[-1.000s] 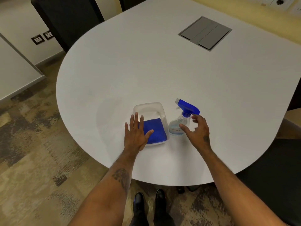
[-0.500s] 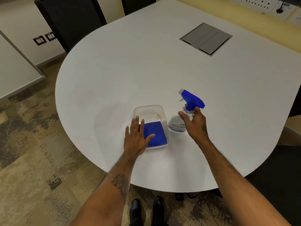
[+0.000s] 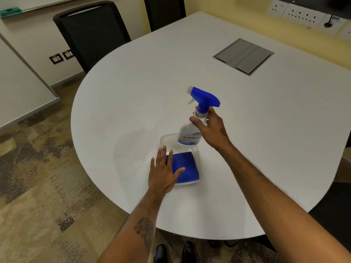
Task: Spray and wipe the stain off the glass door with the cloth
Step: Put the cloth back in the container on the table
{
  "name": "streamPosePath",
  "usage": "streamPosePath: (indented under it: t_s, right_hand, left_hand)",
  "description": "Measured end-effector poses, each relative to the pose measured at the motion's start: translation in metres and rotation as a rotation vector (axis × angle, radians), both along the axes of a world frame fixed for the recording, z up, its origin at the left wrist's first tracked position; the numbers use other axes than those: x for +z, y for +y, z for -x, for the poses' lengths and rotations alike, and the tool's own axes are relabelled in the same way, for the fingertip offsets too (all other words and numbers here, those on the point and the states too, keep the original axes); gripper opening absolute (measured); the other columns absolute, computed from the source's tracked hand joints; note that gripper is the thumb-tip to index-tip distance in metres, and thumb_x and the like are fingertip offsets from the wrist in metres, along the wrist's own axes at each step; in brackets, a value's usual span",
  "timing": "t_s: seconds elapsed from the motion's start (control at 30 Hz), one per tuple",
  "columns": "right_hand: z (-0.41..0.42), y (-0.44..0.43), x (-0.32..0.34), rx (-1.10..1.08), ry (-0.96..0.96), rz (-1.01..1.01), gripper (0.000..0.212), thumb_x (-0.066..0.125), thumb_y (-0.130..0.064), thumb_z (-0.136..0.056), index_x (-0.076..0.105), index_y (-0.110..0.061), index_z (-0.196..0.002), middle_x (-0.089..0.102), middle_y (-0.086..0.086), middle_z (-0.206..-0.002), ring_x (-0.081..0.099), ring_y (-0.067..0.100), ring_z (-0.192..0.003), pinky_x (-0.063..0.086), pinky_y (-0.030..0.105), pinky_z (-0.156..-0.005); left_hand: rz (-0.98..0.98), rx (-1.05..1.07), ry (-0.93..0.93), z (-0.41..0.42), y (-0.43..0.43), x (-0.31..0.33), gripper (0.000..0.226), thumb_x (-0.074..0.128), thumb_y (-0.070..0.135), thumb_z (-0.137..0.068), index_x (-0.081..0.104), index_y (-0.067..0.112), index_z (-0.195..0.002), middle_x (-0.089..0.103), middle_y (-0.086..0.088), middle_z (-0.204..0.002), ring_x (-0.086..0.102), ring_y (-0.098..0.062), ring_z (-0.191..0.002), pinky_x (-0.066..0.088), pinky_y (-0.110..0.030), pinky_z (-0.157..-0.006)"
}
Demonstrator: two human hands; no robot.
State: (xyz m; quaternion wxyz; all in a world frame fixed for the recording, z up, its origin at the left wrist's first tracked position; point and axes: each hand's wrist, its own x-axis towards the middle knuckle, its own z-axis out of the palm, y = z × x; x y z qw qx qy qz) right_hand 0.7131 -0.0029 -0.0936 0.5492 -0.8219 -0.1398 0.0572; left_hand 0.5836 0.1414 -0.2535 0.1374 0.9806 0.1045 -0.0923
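A clear spray bottle point(image 3: 190, 132) with a blue trigger head is lifted off the table and tilted, its base above the far end of a clear plastic tray point(image 3: 167, 139). My right hand point(image 3: 212, 128) grips the bottle around its neck. A folded blue cloth point(image 3: 187, 164) lies in the near half of the tray. My left hand point(image 3: 164, 172) rests flat with fingers spread on the cloth's left part and the tray's left rim. No glass door is in view.
The white round-ended table point(image 3: 266, 130) has a grey cable hatch point(image 3: 243, 56) at the back right. Black chairs point(image 3: 91, 33) stand behind the table. Wall sockets point(image 3: 302, 15) line the yellow wall. Patterned carpet point(image 3: 38, 177) lies to the left.
My right hand closed around the spray bottle and lifted it off the table, up and over the tray's far end. My left hand stayed on the cloth.
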Motion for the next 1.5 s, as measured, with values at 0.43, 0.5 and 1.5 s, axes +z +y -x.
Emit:
streamPosePath:
  t_s: [0.43,0.5,1.5]
  right_hand:
    - [-0.009,0.043,-0.024,0.145,0.056,0.077,0.051,0.065,-0.028,-0.094,0.044,-0.013,-0.138,0.062,0.005,-0.129,0.058,0.019,-0.118,0.045,0.030,-0.095]
    - [-0.009,0.045,-0.032,0.154,0.079,0.094,0.049,0.065,-0.027,-0.094,0.046,-0.011,-0.136,0.062,0.006,-0.129,0.058,0.020,-0.117,0.045,0.028,-0.093]
    - [0.015,0.012,-0.056,0.066,0.134,0.342,0.083,0.067,-0.051,-0.087,0.024,-0.028,-0.154,0.035,0.003,-0.158,0.038,0.025,-0.142,0.037,0.045,-0.112]
  left_hand:
    - [0.016,0.034,0.041,-0.004,-0.001,0.000,0.107,-0.008,0.086,-0.072,-0.004,0.025,-0.160,-0.021,-0.002,-0.166,-0.018,-0.024,-0.154,-0.003,-0.047,-0.123]
    - [0.018,0.036,0.042,-0.004,-0.001,0.000,0.109,-0.010,0.086,-0.070,-0.003,0.025,-0.160,-0.022,-0.002,-0.166,-0.018,-0.024,-0.154,-0.004,-0.047,-0.123]
    - [-0.037,-0.012,-0.003,0.008,0.011,0.040,0.116,-0.021,0.090,-0.064,-0.012,0.022,-0.158,-0.021,-0.005,-0.166,-0.015,-0.025,-0.154,0.000,-0.050,-0.123]
